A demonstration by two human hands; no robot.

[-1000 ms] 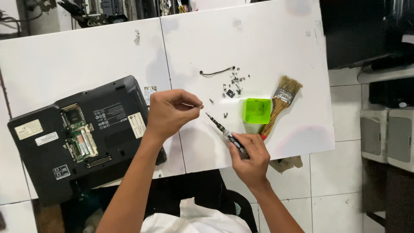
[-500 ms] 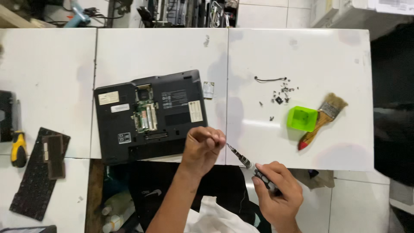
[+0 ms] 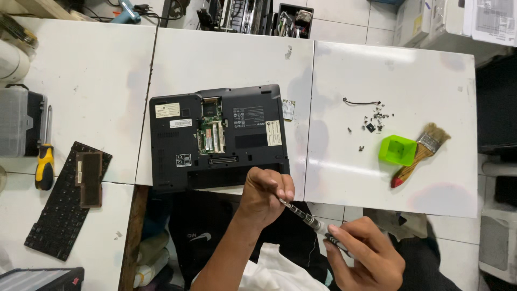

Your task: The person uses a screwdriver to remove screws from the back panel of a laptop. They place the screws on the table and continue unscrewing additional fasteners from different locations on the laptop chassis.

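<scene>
Both hands pulled back below the upturned black laptop [image 3: 218,137]: left hand [image 3: 265,195] pinching the slim metal screwdriver's [image 3: 308,218] tip, probably, right hand [image 3: 363,258] clamped round its handle.

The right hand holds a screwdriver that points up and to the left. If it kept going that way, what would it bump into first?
The screwdriver in the right hand already has its tip at the left hand's fingers, so it would meet those first. Beyond them lies the front edge of the laptop, though depth is hard to judge from above.
</scene>
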